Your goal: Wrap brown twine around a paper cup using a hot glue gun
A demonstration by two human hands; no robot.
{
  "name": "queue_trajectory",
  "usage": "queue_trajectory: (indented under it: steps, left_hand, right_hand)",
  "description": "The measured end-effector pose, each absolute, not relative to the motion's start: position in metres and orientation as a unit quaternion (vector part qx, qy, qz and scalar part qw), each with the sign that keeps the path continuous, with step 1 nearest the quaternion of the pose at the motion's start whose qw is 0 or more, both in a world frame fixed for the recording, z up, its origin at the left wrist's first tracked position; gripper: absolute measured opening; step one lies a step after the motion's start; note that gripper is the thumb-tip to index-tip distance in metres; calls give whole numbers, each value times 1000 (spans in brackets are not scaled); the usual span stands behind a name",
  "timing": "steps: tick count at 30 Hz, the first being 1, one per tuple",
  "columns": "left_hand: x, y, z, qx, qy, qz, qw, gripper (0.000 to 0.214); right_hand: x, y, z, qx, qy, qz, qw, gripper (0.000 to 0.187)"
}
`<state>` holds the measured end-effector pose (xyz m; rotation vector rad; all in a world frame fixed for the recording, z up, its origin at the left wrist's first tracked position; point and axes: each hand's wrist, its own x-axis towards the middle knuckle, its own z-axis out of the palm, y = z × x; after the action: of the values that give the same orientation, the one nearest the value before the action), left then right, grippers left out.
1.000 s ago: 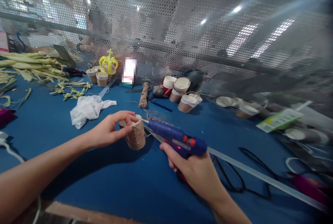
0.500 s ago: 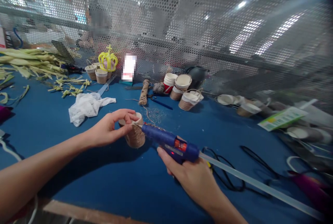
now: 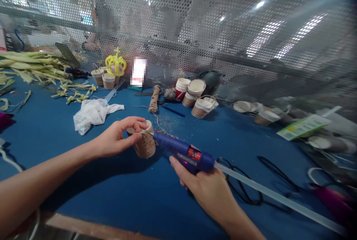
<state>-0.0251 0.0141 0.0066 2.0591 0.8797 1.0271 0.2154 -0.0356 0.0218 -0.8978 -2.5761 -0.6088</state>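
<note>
My left hand [image 3: 122, 136] pinches the rim of a twine-wrapped paper cup [image 3: 146, 145], which stands tilted a little on the blue table. Wrapped round its handle, my right hand [image 3: 203, 184] holds a blue glue gun [image 3: 184, 150] with a small red light on its side. The gun's metal nozzle meets the cup near its rim, beside my left fingertips; whether it touches the twine I cannot tell. A long clear glue stick [image 3: 267, 188] runs out of the gun's back toward the lower right.
Behind the cup lie a twine bundle [image 3: 154, 99] and a crumpled white cloth [image 3: 92, 115]. More wrapped cups [image 3: 202, 108] stand at the back. Corn husks [image 3: 33, 65] and a yellow crown [image 3: 116, 66] are at the left. A black cable [image 3: 242, 195] loops near my right hand.
The glue gun and my right hand have shifted very slightly to the right, with the nozzle drawn back a touch. My left hand and the cup are almost still.
</note>
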Motion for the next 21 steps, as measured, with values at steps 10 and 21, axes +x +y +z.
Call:
queue_trajectory:
  steps: [10,21]
  left_hand:
    - [-26,15,5,782,323,392,361,14]
    - [-27,16,5,785,316,391,363,12]
  right_hand:
    - [220,-33,19,-319,-913,-210,144,50]
    - [219,-34,18,-389,-896,-43,209,43]
